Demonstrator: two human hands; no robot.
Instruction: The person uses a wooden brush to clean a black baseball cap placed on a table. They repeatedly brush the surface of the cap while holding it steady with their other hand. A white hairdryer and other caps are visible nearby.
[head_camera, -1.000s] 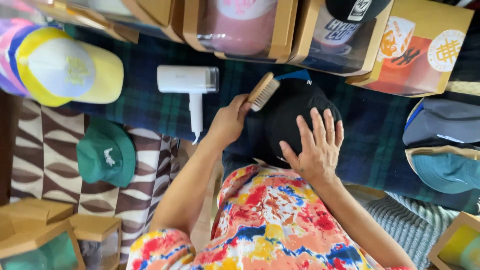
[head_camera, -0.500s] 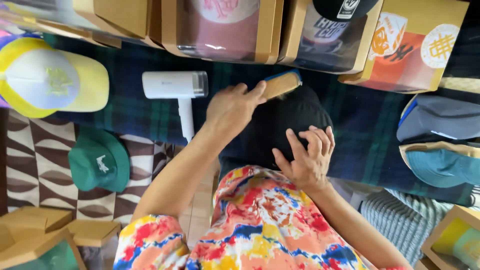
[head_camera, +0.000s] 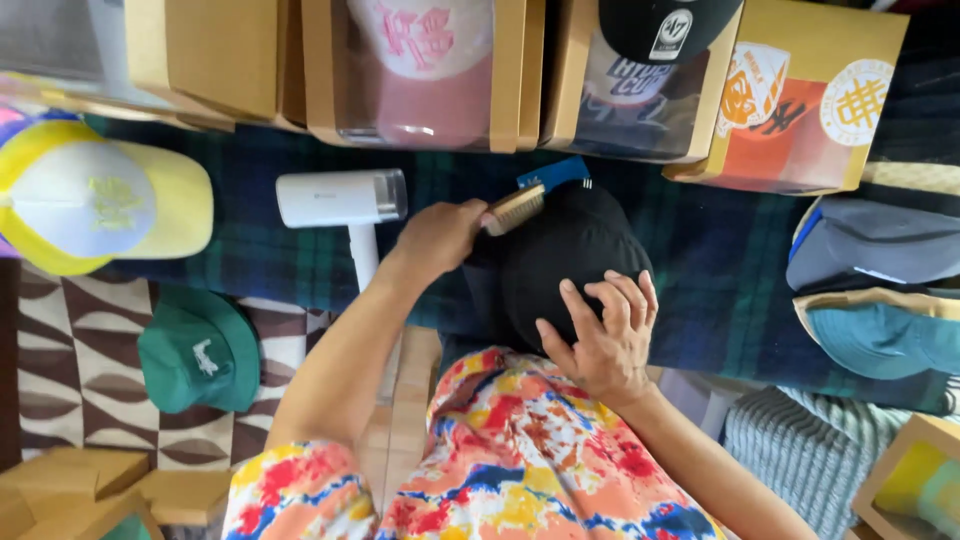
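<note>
1. A dark green and blue plaid blanket (head_camera: 700, 270) covers the surface, with a brown and cream patterned cloth (head_camera: 60, 370) at its left edge.
2. The black cap (head_camera: 570, 250) sits near the middle of the blanket, just under the row of boxes along the far edge.
3. The left hand (head_camera: 440, 235) is closed around a wooden brush (head_camera: 513, 210), bristles against the cap's crown; a blue handle part shows beyond it.
4. The right hand (head_camera: 605, 340) lies flat and spread on the cap's near side, steadying it, gripping nothing.
5. Risk, as I judge it: a hard stroke could push the cap out from under the flat palm, or knock the brush against the cardboard box (head_camera: 430, 70) just behind.
6. The white handheld steamer (head_camera: 340, 200) lies just beside the left wrist; a drawn-back elbow might nudge it.
7. Packaging: brown cardboard display boxes line the far edge, one holding a pink cap; an orange-fronted box (head_camera: 800, 100) with round cream emblems stands at the far right corner.
</note>
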